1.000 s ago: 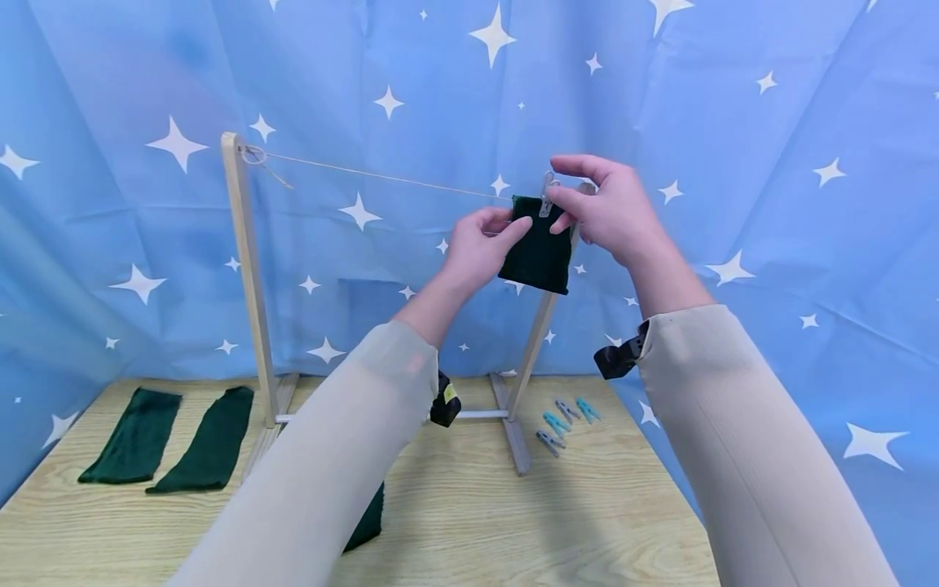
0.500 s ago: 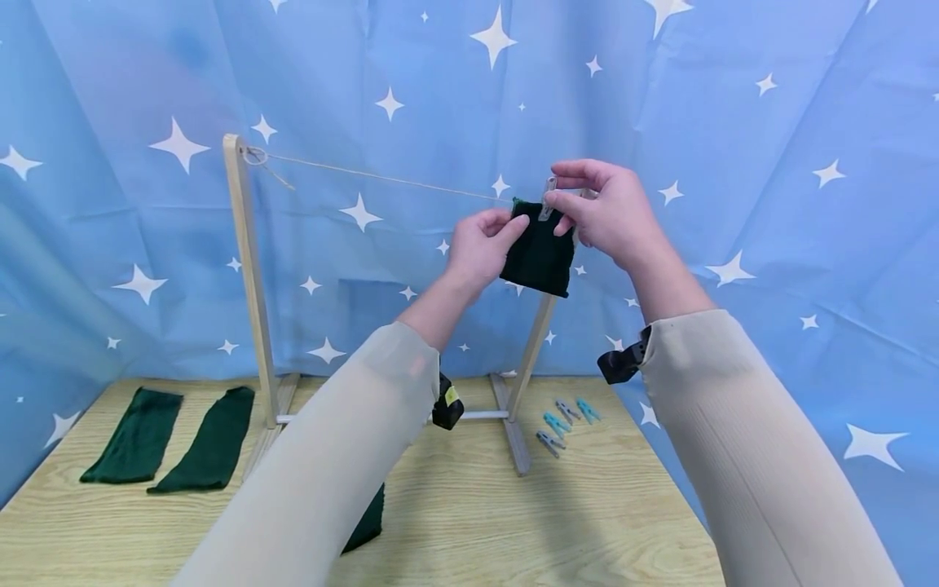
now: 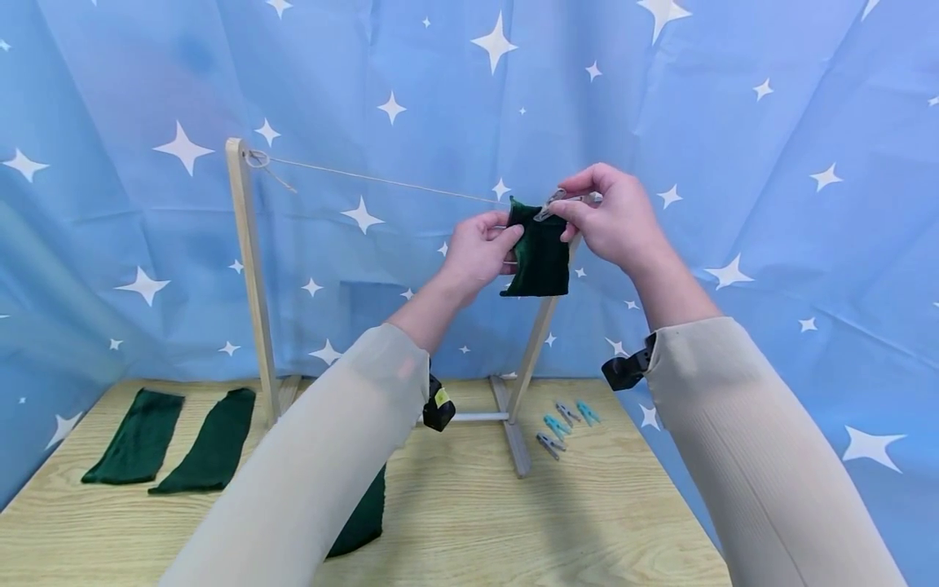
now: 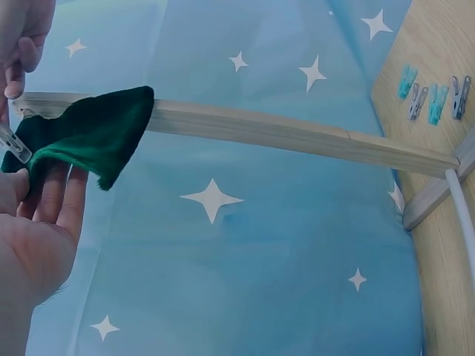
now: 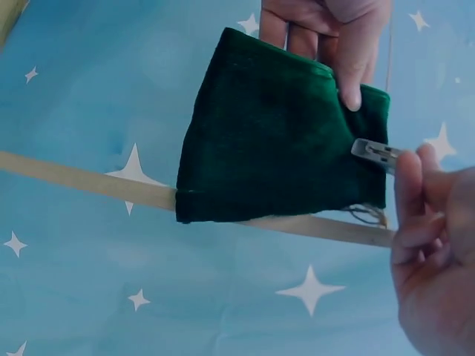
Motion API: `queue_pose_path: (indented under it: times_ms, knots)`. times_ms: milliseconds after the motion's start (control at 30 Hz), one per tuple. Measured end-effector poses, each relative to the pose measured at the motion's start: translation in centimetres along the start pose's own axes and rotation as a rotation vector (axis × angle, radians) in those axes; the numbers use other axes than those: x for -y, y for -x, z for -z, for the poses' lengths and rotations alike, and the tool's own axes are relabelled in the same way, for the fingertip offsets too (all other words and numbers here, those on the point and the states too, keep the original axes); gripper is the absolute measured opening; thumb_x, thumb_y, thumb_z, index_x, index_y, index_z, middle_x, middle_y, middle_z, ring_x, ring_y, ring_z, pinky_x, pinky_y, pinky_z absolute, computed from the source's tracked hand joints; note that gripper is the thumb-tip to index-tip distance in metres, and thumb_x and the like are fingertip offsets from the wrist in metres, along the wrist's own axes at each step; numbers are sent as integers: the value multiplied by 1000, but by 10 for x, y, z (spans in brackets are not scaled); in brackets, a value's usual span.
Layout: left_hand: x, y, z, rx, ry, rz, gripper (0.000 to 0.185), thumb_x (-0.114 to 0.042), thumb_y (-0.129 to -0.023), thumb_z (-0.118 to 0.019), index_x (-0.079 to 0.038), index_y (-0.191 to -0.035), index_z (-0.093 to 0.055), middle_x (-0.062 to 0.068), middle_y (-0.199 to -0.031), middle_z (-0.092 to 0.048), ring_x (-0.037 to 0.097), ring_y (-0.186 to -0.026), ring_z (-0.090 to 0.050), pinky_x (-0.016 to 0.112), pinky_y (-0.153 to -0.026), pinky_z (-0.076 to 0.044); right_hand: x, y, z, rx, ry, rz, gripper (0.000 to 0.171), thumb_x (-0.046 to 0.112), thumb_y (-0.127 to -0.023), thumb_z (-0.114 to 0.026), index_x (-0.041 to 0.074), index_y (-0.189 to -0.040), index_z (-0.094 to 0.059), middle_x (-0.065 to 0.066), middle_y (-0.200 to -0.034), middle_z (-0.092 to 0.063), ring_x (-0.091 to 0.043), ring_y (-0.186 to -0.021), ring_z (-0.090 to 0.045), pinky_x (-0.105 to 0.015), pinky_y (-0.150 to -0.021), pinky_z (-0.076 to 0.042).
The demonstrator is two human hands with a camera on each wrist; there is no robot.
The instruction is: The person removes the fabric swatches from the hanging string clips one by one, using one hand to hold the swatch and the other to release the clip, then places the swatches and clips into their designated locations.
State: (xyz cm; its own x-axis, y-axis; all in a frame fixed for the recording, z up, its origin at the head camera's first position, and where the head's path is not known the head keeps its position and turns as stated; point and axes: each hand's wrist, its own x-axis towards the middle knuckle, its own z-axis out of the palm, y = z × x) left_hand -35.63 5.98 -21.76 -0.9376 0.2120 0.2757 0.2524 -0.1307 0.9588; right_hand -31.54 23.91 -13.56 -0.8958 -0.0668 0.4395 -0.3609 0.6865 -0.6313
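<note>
A dark green velvety cloth (image 3: 544, 259) hangs over the string (image 3: 389, 178) near the right post in the head view. My left hand (image 3: 475, 254) pinches its left edge, thumb in front and fingers behind. My right hand (image 3: 614, 218) pinches a grey clothespin (image 3: 544, 214) between thumb and fingers at the cloth's top edge. In the right wrist view the clothespin (image 5: 373, 152) lies over the cloth (image 5: 271, 133) just below the left thumb. Whether its tips grip both cloth and string cannot be told. The left wrist view shows the cloth (image 4: 104, 130) folded over the left fingers.
The string runs from the left wooden post (image 3: 251, 269) to the right post (image 3: 534, 346), joined low by a white bar (image 3: 478, 417). Several blue and grey clothespins (image 3: 556, 423) lie right of the stand. Two green cloths (image 3: 137, 436) lie at left, another (image 3: 364, 514) under my left arm.
The clothespin has tipped from upright to slanting, its top leaning right with my right hand. The cloth's left edge has curled forward, and more left fingers show behind it.
</note>
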Motion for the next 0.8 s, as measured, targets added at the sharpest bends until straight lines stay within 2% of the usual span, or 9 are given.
queue_pose_path:
  times_ms: [100,233,367,533,667,800]
  knots:
    - [-3,2,3,11,-21,0,30,-23,-113,-64,-9,-139,-73,13,-130,-80,28,-101,-80,43,-101,-66,1,2,0,-29,17,9,30,26,-109,-72,4,-129,-66,-14,-131,-70,-12,-68,-71,-18,-79,-58]
    - [-6,6,7,34,-43,0,34,-23,-114,-63,-11,-145,-70,12,-135,-78,26,-100,-77,43,-100,-66,1,4,-1,-71,25,44,24,24,-109,-70,3,-121,-68,-9,-122,-70,-8,-67,-70,-18,-72,-58]
    - [-8,10,11,76,-34,12,46,-22,-114,-62,-13,-160,-58,10,-147,-72,25,-102,-76,44,-100,-66,1,7,0,-114,10,63,18,22,-110,-69,6,-116,-69,-1,-113,-69,-6,-66,-69,-20,-61,-54]
    - [-7,17,18,129,-23,13,54,-19,-115,-60,-15,-168,-48,10,-155,-66,25,-102,-73,48,-102,-65,0,12,3,-159,-7,56,18,25,-109,-70,8,-116,-70,1,-117,-72,-4,-66,-69,-21,-56,-48]
    - [-5,24,24,158,-18,14,55,-19,-115,-59,-16,-169,-46,10,-151,-69,25,-101,-73,48,-101,-65,-4,18,5,-198,-41,76,14,24,-108,-71,11,-113,-71,3,-119,-72,-3,-66,-69,-20,-56,-49]
    - [-3,30,29,176,-1,27,56,-20,-115,-59,-17,-169,-45,11,-141,-74,23,-93,-71,44,-95,-66,-9,27,9,-225,-58,88,12,23,-108,-72,11,-113,-70,11,-112,-67,-2,-63,-68,-19,-55,-49]
